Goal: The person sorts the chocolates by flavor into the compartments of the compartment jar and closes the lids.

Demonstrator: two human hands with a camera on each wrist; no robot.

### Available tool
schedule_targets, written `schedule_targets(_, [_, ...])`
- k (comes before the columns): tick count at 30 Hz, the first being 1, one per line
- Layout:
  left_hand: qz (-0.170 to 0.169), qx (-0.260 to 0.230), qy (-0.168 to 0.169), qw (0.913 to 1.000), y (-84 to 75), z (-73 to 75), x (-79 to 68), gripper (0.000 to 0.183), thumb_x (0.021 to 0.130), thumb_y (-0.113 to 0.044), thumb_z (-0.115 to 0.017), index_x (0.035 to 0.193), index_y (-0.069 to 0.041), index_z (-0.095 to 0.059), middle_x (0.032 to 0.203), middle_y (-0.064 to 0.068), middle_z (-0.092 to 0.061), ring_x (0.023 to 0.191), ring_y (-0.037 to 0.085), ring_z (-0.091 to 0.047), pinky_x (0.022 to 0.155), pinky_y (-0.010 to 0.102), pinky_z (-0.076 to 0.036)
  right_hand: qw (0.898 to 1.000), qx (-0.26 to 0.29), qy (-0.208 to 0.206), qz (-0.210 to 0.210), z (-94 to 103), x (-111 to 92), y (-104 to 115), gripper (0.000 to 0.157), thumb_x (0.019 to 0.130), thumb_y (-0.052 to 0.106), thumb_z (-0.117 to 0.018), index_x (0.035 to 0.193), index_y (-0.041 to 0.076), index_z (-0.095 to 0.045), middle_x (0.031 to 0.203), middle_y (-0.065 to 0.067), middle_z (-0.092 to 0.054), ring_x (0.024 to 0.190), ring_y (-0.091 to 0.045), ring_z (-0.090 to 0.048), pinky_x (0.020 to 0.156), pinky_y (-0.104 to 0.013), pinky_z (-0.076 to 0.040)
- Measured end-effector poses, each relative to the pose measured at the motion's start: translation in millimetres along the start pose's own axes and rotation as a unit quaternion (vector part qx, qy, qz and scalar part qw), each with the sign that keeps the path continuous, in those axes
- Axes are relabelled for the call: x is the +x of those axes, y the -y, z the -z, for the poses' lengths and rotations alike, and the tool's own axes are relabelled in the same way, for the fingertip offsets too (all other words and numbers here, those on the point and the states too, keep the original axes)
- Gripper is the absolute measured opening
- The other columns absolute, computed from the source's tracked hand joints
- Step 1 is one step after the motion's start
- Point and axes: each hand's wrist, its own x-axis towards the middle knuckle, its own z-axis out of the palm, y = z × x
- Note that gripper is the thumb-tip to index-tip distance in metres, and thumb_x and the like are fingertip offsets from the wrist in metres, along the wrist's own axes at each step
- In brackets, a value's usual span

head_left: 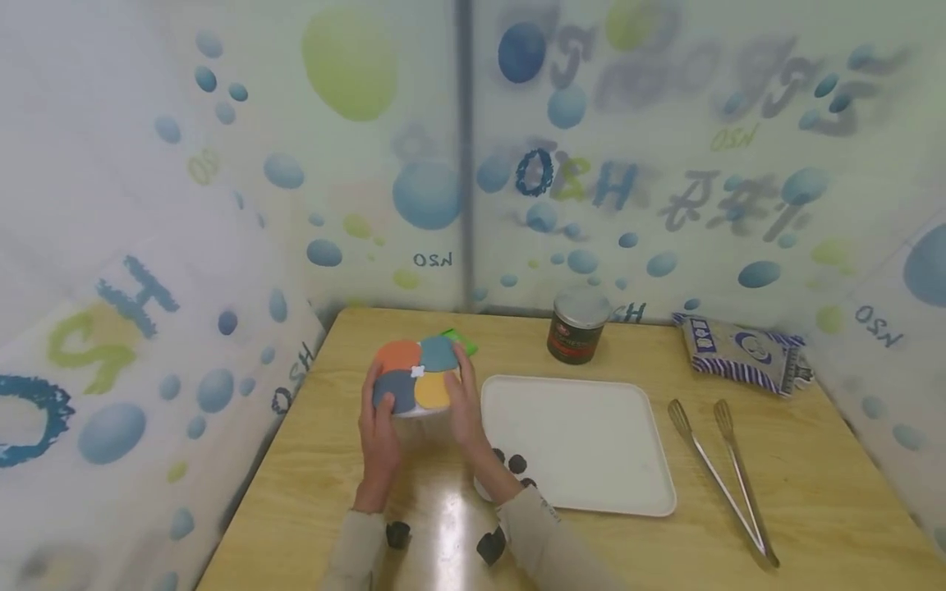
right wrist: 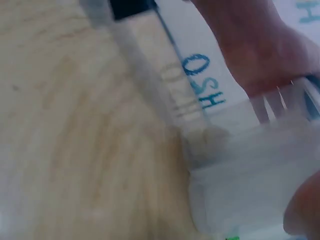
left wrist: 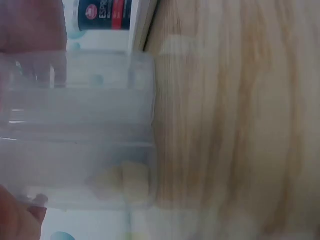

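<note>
Both hands hold a clear plastic box with a four-petal lid [head_left: 418, 371] in orange, teal, dark blue and yellow. It is raised over the left part of the table. My left hand [head_left: 380, 435] grips its left side, thumb over the dark blue petal. On the opposite side, my right hand [head_left: 466, 410] grips it by the yellow and teal petals. The transparent wall [left wrist: 75, 120] fills much of the left wrist view, with a pale yellowish piece [left wrist: 134, 181] showing through near a corner. In the right wrist view the box [right wrist: 240, 195] is blurred.
A white tray [head_left: 584, 443] lies right of the hands; several dark round pieces [head_left: 517, 464] sit at its left edge, partly behind the right forearm. Farther off are a dark can [head_left: 575, 332], a green packet [head_left: 461, 341] and a striped bag [head_left: 742, 353]. Metal tongs [head_left: 727, 484] lie at right.
</note>
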Motion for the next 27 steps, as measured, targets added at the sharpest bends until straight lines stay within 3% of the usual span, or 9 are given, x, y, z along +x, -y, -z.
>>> schedule_targets(4, [-0.015,-0.002,-0.009,0.9998,6.1,6.5,8.3,0.05,0.101,-0.006,-0.033,0.149,-0.014,-0.043,0.155,0.006,-0.044,0.147,0.02,-0.033,0.112,0.017,-0.024,0.997,-0.031,-0.058,0.044,-13.8,-15.2,-2.7,0.056,0.104,0.02,-0.039,0.158,0.021,-0.027,0.164,-0.006,-0.026,0.152,-0.025,-0.022,0.122,-0.054,-0.018])
schedule_targets(8, [-0.04,-0.037,-0.031,0.998,13.2,5.9,14.2,0.048,0.098,-0.004,-0.03,0.141,-0.003,-0.05,0.146,0.017,-0.051,0.138,0.014,-0.042,0.107,0.012,-0.027,0.992,-0.059,-0.074,0.081,-18.7,-27.0,-4.6,0.056,0.104,0.017,-0.04,0.158,0.011,-0.024,0.164,-0.012,-0.025,0.151,-0.029,-0.025,0.121,-0.055,-0.02])
schedule_targets(13, [-0.07,-0.047,-0.034,0.9959,18.5,-1.9,16.8,0.048,0.098,-0.005,-0.029,0.139,0.0,-0.052,0.143,0.021,-0.053,0.131,0.007,-0.046,0.105,0.013,-0.03,0.992,-0.074,-0.057,0.084,-9.4,-31.3,-2.9,0.057,0.106,0.02,-0.04,0.158,0.009,-0.021,0.165,-0.012,-0.019,0.152,-0.031,-0.022,0.12,-0.056,-0.02])
schedule_targets(16, [-0.087,-0.041,-0.048,0.9942,20.2,-3.5,16.2,0.047,0.098,-0.004,-0.029,0.138,-0.001,-0.053,0.142,0.019,-0.055,0.13,0.01,-0.048,0.104,0.012,-0.032,0.984,-0.143,-0.019,0.108,1.0,-28.2,0.4,0.059,0.104,0.026,-0.045,0.156,0.006,-0.026,0.164,-0.013,-0.019,0.149,-0.031,-0.027,0.117,-0.056,-0.029])
schedule_targets(17, [-0.091,-0.04,-0.052,0.9937,20.3,-4.2,16.4,0.047,0.098,-0.004,-0.029,0.138,-0.001,-0.053,0.142,0.019,-0.055,0.131,0.012,-0.048,0.104,0.012,-0.033,0.975,-0.182,-0.003,0.13,6.0,-24.8,1.5,0.058,0.104,0.029,-0.047,0.154,0.004,-0.031,0.164,-0.014,-0.021,0.148,-0.032,-0.029,0.115,-0.055,-0.032])
schedule_targets(19, [-0.092,-0.042,-0.056,0.9933,20.3,-5.1,16.5,0.047,0.098,-0.002,-0.028,0.138,0.001,-0.052,0.142,0.019,-0.055,0.132,0.016,-0.049,0.104,0.012,-0.033,0.945,-0.268,0.035,0.184,17.7,-16.9,5.3,0.058,0.102,0.036,-0.049,0.148,0.002,-0.041,0.161,-0.014,-0.029,0.148,-0.033,-0.033,0.114,-0.054,-0.035])
schedule_targets(23, [-0.091,-0.044,-0.057,0.9933,20.0,-6.9,15.2,0.043,0.098,0.002,-0.029,0.135,0.004,-0.052,0.144,0.02,-0.053,0.137,0.022,-0.047,0.107,0.011,-0.032,0.866,-0.393,0.137,0.277,42.7,-0.4,10.8,0.071,0.101,0.06,-0.038,0.145,0.005,-0.049,0.157,-0.01,-0.04,0.151,-0.029,-0.028,0.118,-0.049,-0.031])
schedule_targets(25, [-0.107,-0.042,-0.063,0.9913,18.4,-7.1,13.4,0.04,0.098,0.005,-0.03,0.129,0.005,-0.055,0.145,0.021,-0.052,0.138,0.024,-0.046,0.107,0.012,-0.032,0.842,-0.418,0.192,0.284,51.5,4.5,12.4,0.082,0.098,0.07,-0.03,0.15,0.009,-0.043,0.16,-0.007,-0.037,0.153,-0.025,-0.023,0.121,-0.047,-0.026])
schedule_targets(27, [-0.151,-0.022,-0.074,0.9856,17.1,-6.9,11.7,0.036,0.097,0.009,-0.032,0.118,0.006,-0.06,0.144,0.021,-0.053,0.137,0.029,-0.045,0.108,0.013,-0.033,0.826,-0.434,0.223,0.281,57.1,7.4,12.9,0.088,0.094,0.076,-0.027,0.153,0.011,-0.038,0.162,-0.005,-0.033,0.155,-0.023,-0.019,0.122,-0.044,-0.024])
